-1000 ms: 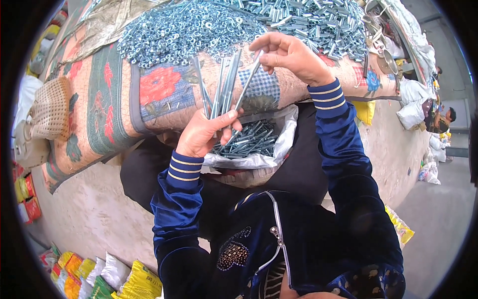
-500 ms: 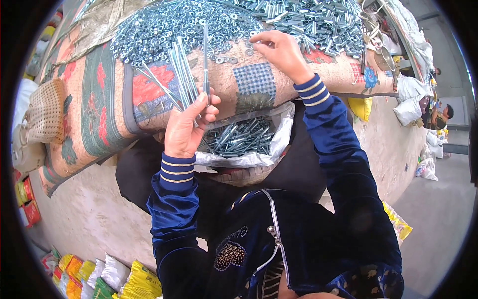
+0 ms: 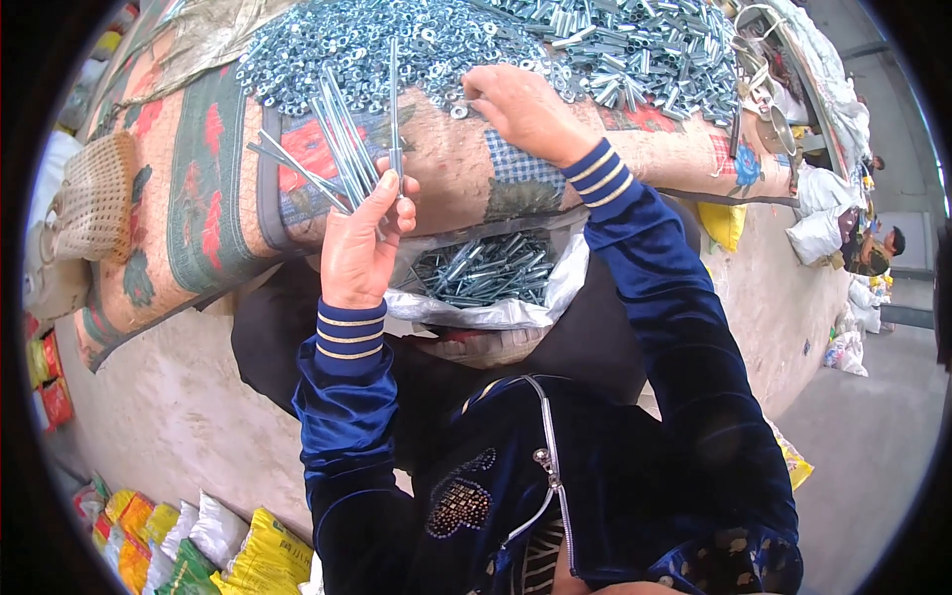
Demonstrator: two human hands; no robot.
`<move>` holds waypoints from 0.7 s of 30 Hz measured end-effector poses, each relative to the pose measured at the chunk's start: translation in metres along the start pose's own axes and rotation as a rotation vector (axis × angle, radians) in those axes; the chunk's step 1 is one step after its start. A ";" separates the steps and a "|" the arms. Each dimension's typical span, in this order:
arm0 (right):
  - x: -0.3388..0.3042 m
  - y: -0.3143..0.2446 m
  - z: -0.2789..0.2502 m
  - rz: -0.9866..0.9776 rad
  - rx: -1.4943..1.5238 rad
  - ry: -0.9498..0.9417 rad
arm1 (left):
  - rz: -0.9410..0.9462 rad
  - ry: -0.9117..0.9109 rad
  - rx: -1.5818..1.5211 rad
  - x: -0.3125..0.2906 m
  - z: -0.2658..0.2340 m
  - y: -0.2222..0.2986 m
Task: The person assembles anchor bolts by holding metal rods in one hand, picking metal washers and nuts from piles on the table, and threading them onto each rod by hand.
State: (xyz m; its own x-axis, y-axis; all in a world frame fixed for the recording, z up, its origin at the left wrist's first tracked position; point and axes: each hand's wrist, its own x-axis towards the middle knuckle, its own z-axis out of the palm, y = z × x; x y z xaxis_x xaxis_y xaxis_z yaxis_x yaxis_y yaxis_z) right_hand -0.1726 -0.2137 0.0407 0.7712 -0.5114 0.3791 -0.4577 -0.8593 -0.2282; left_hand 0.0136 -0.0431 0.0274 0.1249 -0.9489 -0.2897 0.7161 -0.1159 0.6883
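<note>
My left hand [image 3: 363, 238] is closed around a fanned bunch of thin metal rods [image 3: 342, 139], several of them pointing up and away. Between its thumb and fingers stands one separate rod [image 3: 395, 99], upright, with a thicker metal sleeve round its lower part. My right hand [image 3: 526, 114] reaches to the near edge of a heap of nuts and washers [image 3: 337, 55], its fingers bent together. Whatever its fingertips pinch is hidden. A loose washer [image 3: 458, 112] lies just below them. Under the hands, a box lined with white plastic [image 3: 570, 273] holds many sleeved bolts [image 3: 486, 273].
Metal sleeves [image 3: 645, 55] are heaped at the back right. A patterned quilt [image 3: 208, 188] covers the work surface. A woven basket [image 3: 94, 198] stands at the left. Coloured sacks [image 3: 263, 555] lie at lower left; another person [image 3: 878, 248] is far right.
My right hand has moved left along the edge of the heap, and its fingers now bend down toward the washers. My left hand keeps the rods and has shifted slightly left.
</note>
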 end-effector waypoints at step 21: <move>-0.029 0.003 -0.017 0.202 -0.039 0.089 | 0.009 0.000 0.192 -0.004 0.004 -0.001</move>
State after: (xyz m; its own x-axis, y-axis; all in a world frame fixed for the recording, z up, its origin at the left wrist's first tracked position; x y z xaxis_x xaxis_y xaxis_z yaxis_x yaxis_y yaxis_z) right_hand -0.2032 -0.2013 0.0444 0.6205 -0.6700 0.4075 -0.6173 -0.7378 -0.2731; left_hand 0.0093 -0.0402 0.0305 0.1302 -0.9503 -0.2829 0.5705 -0.1616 0.8052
